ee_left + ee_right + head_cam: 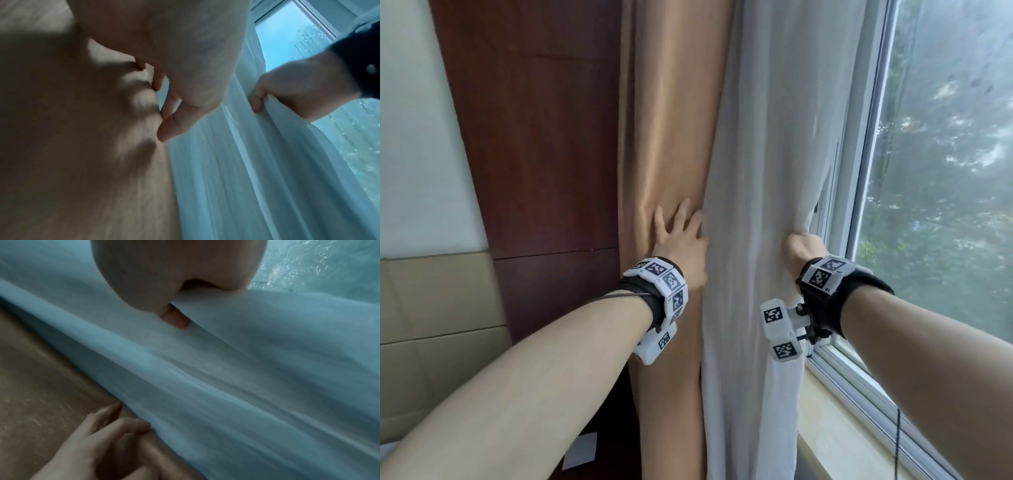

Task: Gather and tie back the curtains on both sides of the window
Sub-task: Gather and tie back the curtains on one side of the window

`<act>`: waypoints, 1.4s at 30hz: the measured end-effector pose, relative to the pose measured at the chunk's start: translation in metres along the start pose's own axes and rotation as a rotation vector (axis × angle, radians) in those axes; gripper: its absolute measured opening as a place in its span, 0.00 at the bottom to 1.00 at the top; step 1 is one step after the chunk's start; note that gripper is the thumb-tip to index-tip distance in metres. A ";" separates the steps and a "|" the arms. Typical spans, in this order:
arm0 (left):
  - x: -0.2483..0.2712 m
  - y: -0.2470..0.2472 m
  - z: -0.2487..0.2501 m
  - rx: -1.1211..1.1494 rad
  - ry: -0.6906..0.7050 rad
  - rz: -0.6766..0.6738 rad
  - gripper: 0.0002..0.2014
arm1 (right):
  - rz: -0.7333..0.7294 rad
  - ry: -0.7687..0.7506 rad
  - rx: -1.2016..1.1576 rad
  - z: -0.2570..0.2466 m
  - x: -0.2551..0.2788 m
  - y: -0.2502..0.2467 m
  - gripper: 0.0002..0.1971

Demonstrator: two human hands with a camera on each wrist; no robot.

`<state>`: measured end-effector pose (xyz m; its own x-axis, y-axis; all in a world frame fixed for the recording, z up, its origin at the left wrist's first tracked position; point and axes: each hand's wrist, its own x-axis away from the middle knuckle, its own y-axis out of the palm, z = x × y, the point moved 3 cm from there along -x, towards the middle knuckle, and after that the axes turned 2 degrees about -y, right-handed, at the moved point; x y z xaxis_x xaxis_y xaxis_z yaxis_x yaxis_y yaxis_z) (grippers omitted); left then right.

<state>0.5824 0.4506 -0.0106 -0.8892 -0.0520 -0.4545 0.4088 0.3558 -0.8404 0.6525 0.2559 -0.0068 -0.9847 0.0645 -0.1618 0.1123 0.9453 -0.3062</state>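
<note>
Curtains on this side hang in two layers at the left edge of the window [935, 171]: a tan drape [671, 137] at about 11 o'clock in the head view and a white sheer [767, 154] just right of it, at 12 o'clock. Both are already bunched into a narrow column, so the gathering looks well along. The right hand [803, 246] is fisted round the window-side edge of the sheer, with cloth spilling from its curled fingers [176, 321]. The left hand [679, 240] is flat and spread, its fingertips [164, 133] pressing into the tan drape where it meets the sheer and holding nothing.

By my reading the tying is all still to do: no tieback, cord or hook shows in any view. The opposite side of the window lies beyond 3 o'clock, out of shot, so its curtain cannot be judged. The curtain tops and hems are cut off, and both wrist views are blurred and blue-tinted.
</note>
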 end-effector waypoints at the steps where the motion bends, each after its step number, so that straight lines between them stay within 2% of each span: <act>1: -0.001 -0.001 -0.002 0.064 -0.023 -0.015 0.26 | 0.010 -0.005 -0.014 -0.001 0.001 -0.001 0.23; 2: -0.002 0.000 -0.003 0.139 -0.049 -0.042 0.23 | -0.017 0.012 0.016 -0.002 0.004 0.000 0.25; 5: -0.005 -0.002 -0.001 0.379 -0.107 -0.123 0.18 | -0.065 0.009 0.012 -0.005 0.014 0.006 0.38; 6: -0.006 -0.003 0.000 0.444 -0.123 -0.124 0.21 | -0.117 -0.012 0.004 -0.008 0.016 0.011 0.36; 9: -0.009 -0.013 0.002 0.767 -0.152 -0.085 0.38 | -0.253 -0.058 0.042 -0.017 0.023 0.023 0.16; 11: -0.014 -0.016 0.000 1.042 -0.147 -0.122 0.49 | -0.352 -0.071 0.060 -0.019 0.021 0.034 0.15; 13: -0.017 -0.020 -0.004 1.246 -0.130 -0.188 0.50 | -0.490 -0.111 0.056 -0.024 0.029 0.047 0.16; 14: -0.019 -0.020 -0.007 1.306 -0.131 -0.210 0.48 | -0.555 -0.118 0.062 -0.024 0.034 0.053 0.18; 16: -0.024 -0.020 -0.013 1.374 -0.192 -0.207 0.44 | -0.632 -0.111 0.120 -0.017 0.031 0.064 0.42; 17: -0.026 -0.020 -0.015 1.392 -0.249 -0.184 0.43 | -0.677 -0.114 0.138 -0.011 0.023 0.073 0.49; 20: -0.033 -0.015 -0.022 1.260 -0.396 -0.043 0.37 | -0.755 -0.083 0.136 -0.005 0.014 0.082 0.48; 22: -0.035 -0.015 -0.028 1.126 -0.466 0.027 0.34 | -0.721 -0.099 0.139 -0.013 0.019 0.076 0.49; 25: -0.034 -0.016 -0.038 1.082 -0.524 0.075 0.27 | -0.586 -0.132 0.113 -0.015 0.009 0.067 0.50; 26: -0.033 -0.016 -0.040 1.109 -0.520 0.065 0.28 | -0.533 -0.133 0.078 -0.015 0.007 0.062 0.54; 27: -0.031 -0.017 -0.039 1.161 -0.499 0.035 0.31 | -0.483 -0.123 0.051 -0.013 0.003 0.062 0.64; 28: -0.030 -0.016 -0.037 1.235 -0.466 -0.017 0.36 | -0.467 -0.134 0.018 -0.013 0.003 0.061 0.73; 29: -0.030 -0.014 -0.034 1.303 -0.419 -0.069 0.42 | -0.478 -0.174 -0.030 -0.014 0.002 0.062 0.77; 30: -0.030 -0.010 -0.032 1.347 -0.378 -0.127 0.47 | -0.496 -0.230 -0.087 -0.015 -0.001 0.066 0.73; 32: -0.030 -0.006 -0.024 1.369 -0.289 -0.234 0.49 | -0.535 -0.358 -0.176 -0.023 0.000 0.070 0.46; 34: -0.029 -0.007 -0.019 1.373 -0.246 -0.305 0.40 | -0.477 -0.385 -0.147 -0.030 0.002 0.067 0.21; 35: -0.030 -0.006 -0.019 1.368 -0.241 -0.309 0.32 | -0.407 -0.338 -0.129 -0.027 -0.004 0.063 0.14; 37: -0.035 -0.002 -0.021 1.270 -0.274 -0.263 0.19 | -0.246 -0.190 -0.121 -0.016 -0.020 0.052 0.08; 38: -0.037 0.000 -0.023 1.198 -0.300 -0.227 0.17 | -0.180 -0.118 -0.111 -0.010 -0.025 0.046 0.09; 40: -0.040 0.005 -0.024 1.117 -0.347 -0.175 0.25 | -0.080 -0.007 -0.086 -0.001 -0.032 0.032 0.16; 42: -0.042 0.007 -0.021 1.101 -0.380 -0.132 0.34 | -0.004 0.059 -0.063 0.005 -0.033 0.017 0.16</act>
<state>0.6179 0.4750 0.0087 -0.8959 -0.3694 -0.2469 0.4403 -0.6634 -0.6050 0.6878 0.2680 -0.0116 -0.9915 0.0774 -0.1048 0.1013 0.9638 -0.2467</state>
